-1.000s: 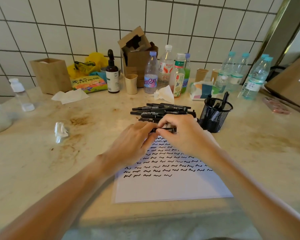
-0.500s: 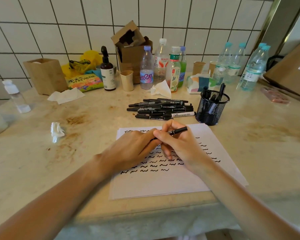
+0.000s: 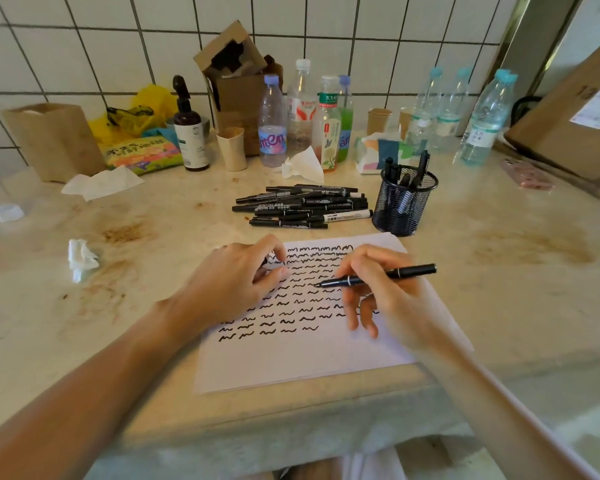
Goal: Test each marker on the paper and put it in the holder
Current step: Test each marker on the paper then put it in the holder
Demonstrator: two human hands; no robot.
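R hand (image 3: pixel 385 292) grips a black marker (image 3: pixel 378 277), tip over the paper (image 3: pixel 302 362). L hand (image 3: pixel 236 285) pinches its cap (image 3: pixel 266 261).

Left hand (image 3: pixel 232 289) and right hand (image 3: pixel 381 292): both bare, forearms uncovered to the lower frame edge, no sleeves, gloves or wristwear visible on either.

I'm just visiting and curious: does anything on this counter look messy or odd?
Yes. Brown stains blotch the counter, crumpled tissues lie loose, and a torn-open cardboard box stands by the wall.
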